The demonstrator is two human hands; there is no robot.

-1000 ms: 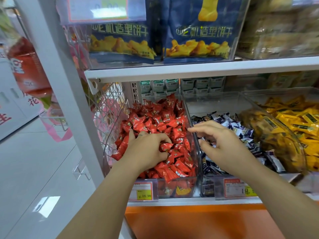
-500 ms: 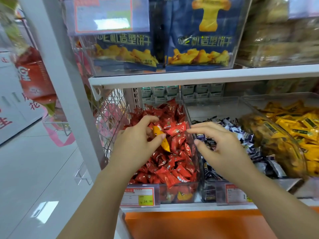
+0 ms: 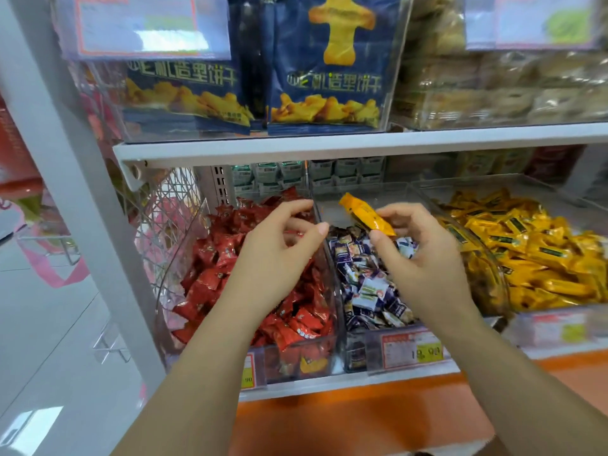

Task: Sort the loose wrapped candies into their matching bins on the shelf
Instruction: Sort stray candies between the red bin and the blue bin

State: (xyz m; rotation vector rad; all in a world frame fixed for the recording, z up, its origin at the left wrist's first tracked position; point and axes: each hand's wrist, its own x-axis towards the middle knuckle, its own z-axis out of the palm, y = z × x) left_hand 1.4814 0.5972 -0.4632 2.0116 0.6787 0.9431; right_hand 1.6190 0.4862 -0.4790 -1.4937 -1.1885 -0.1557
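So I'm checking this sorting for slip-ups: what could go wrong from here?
The right hand pinches the yellow candy by one end directly over the blue-and-white candy bin; a slip would likely drop it there. The yellow candy bin sits to the right behind a clear wall the candy could clip if carried low.

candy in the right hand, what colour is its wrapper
Orange-yellow. The candy shows best in the head view, pinched by the right hand.

Light: bright, even, cast from overhead.
Glare: white patches thrown on floor and price card.
Blur: upper-right packs and yellow candies smeared.
Distortion: shelf post leaned at left edge.
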